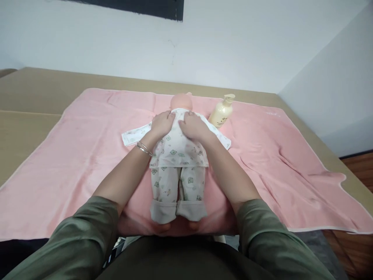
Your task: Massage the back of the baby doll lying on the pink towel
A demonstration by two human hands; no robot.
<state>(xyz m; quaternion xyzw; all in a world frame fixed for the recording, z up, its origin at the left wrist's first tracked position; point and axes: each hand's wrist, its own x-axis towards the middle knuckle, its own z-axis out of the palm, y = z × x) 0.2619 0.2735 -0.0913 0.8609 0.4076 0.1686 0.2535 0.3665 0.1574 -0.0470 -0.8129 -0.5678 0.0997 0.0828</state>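
Observation:
A baby doll (179,155) lies stretched out with its bald head (181,102) away from me and its feet near the table's front edge; no face shows. It wears a white printed top and matching trousers (166,186) with turned-up cuffs. My left hand (163,123) rests on the left side of the doll's upper body, with silver bangles at the wrist. On the right side lies my right hand (194,125), its thumb angled inward. Both hands are open against the cloth, the fingers towards the shoulders. Partly hidden behind my hands, the sleeves spread out sideways.
Under the doll a pink blanket (96,155) with some folds covers much of the wooden table (26,93). A cream pump bottle (222,112) tilts beside the doll's right-hand sleeve. White walls (233,42) stand behind and to the right.

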